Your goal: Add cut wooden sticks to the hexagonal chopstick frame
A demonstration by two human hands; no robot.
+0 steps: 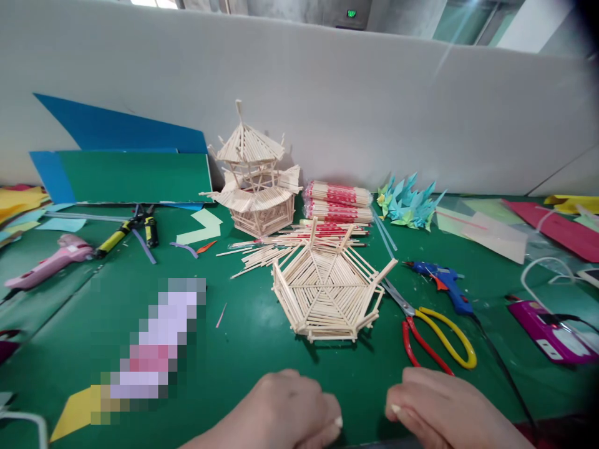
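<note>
Near the table's front edge rests my left hand (285, 408), its fingers curled in and nothing seen in them. My right hand (437, 405) lies across from it, curled the same way, with a gap between the two. Just beyond both hands sits an octagonal frame of thin wooden sticks (325, 290), with short stick pieces rising around its rim; neither hand touches it. A pair of scissors (418, 318) with one red and one yellow handle lies beyond my right hand. Behind the frame stands a tiered stick pavilion (257, 181).
Wrapped stick bundles (337, 202) and loose sticks (262, 257) lie behind the frame. A blue glue gun (444, 284) and purple power strip (547, 330) are at right. Pliers (150, 227), a pink glue gun (51, 262) and coloured boards (135, 178) are at left.
</note>
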